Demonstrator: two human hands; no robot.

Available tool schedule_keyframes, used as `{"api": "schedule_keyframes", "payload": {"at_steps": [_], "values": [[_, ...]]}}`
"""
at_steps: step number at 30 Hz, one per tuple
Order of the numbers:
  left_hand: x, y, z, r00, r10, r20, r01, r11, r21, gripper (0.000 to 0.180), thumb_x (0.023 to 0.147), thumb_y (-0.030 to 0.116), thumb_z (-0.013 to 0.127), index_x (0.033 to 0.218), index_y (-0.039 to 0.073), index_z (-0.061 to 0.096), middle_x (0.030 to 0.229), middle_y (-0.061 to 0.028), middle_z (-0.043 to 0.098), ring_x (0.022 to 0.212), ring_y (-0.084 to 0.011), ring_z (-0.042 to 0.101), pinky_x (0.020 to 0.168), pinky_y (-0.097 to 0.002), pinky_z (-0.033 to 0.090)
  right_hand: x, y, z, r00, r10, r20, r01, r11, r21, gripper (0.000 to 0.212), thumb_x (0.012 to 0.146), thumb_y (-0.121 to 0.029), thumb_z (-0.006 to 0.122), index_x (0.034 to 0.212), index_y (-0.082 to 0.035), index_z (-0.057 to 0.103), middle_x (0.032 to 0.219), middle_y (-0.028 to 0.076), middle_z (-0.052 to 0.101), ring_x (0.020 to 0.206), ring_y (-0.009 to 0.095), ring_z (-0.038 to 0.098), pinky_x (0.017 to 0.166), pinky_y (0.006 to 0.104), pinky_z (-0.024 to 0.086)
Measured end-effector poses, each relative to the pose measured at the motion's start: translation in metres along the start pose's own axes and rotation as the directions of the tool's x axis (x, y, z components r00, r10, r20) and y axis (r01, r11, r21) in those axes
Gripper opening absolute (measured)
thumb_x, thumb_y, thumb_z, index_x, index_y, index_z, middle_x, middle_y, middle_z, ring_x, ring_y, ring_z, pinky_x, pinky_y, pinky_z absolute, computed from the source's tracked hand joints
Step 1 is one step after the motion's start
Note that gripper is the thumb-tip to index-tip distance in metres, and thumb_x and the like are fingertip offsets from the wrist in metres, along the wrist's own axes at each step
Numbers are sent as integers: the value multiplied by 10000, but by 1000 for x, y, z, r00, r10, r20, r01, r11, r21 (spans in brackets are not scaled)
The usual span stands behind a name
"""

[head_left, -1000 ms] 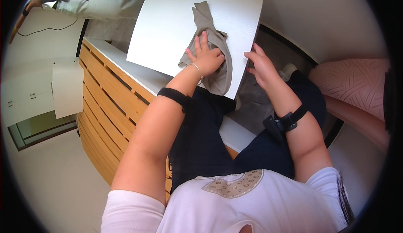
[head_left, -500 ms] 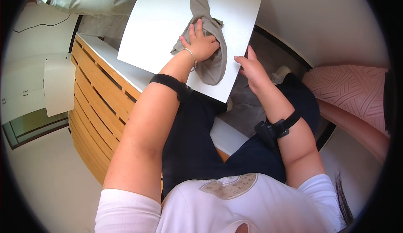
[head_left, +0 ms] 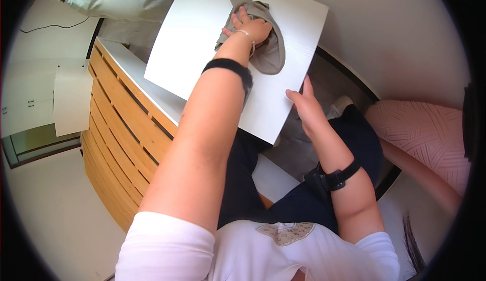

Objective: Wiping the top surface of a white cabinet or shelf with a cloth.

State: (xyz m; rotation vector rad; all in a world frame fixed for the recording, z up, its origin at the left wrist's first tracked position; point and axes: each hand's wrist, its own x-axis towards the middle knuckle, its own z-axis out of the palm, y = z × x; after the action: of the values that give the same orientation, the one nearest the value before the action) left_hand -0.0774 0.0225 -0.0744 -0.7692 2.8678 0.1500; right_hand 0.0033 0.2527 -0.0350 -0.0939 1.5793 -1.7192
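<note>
A grey-brown cloth point(head_left: 272, 58) lies bunched and creased on a white tabletop point(head_left: 190, 38). My left hand point(head_left: 256, 29) presses down on its middle, fingers spread, with some fingertips sunk in the folds. One end of the cloth stretches away beyond the fingers; a rounded flap spreads to the right of the wrist. At the table's right edge is my right hand point(head_left: 307, 106), thumb over the top and one finger along the side. Its other fingers are hidden below the edge.
A slatted wooden bench point(head_left: 119, 111) with a white top runs along the left. At the far left stands a person in light trousers point(head_left: 126, 1). Another person in a pink patterned garment point(head_left: 420, 129) is close on the right. A white wall point(head_left: 390, 32) rises beyond the table.
My left hand has slid the cloth farther away and slightly right across the tabletop. The tabletop appears shifted in view. My right hand remains at the right edge, now nearer its front corner.
</note>
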Motion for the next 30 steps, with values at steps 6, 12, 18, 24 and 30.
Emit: {"api": "schedule_keyframes", "payload": {"at_steps": [6,12,18,24,30], "values": [[-12,33,-11,984,-178,-21,175,979,-100,269,804,221,326,1009,226,500,1228,3,363,1194,-422,85,925,-578,115,-18,40,-28,999,-33,14,34,996,-85,636,767,-115,443,1302,-103,101,1221,85,326,1074,194,348,882,325,290],[13,-41,25,974,-54,-222,88,986,143,312,804,206,291,1007,180,527,1160,-35,450,1176,-381,215,945,-471,209,-24,43,-41,992,2,127,-1,1000,-12,651,760,-112,461,1276,14,84,1298,184,201,1210,248,187,969,297,161],[-59,-146,-7,992,-119,32,101,935,341,295,781,190,326,954,124,556,1121,-117,469,1197,-241,213,972,-428,123,-20,50,-46,995,-41,88,51,992,-119,637,774,-110,447,1299,-64,89,1258,116,273,1116,199,301,917,297,248],[-138,-171,-2,803,-593,-67,505,735,-452,348,775,304,335,1001,104,508,1330,-55,171,1210,-280,156,965,-478,98,-26,26,-34,996,-11,92,24,990,-142,674,755,-113,459,1289,-23,59,1282,149,233,1178,218,233,954,279,183],[-150,-78,11,986,-165,-15,159,969,-189,259,781,282,376,945,148,525,1312,-107,192,1219,-335,115,901,-595,98,-12,43,-39,998,-42,36,48,984,-171,644,752,-132,463,1281,-36,107,1256,146,273,1153,216,274,939,289,206]]}}
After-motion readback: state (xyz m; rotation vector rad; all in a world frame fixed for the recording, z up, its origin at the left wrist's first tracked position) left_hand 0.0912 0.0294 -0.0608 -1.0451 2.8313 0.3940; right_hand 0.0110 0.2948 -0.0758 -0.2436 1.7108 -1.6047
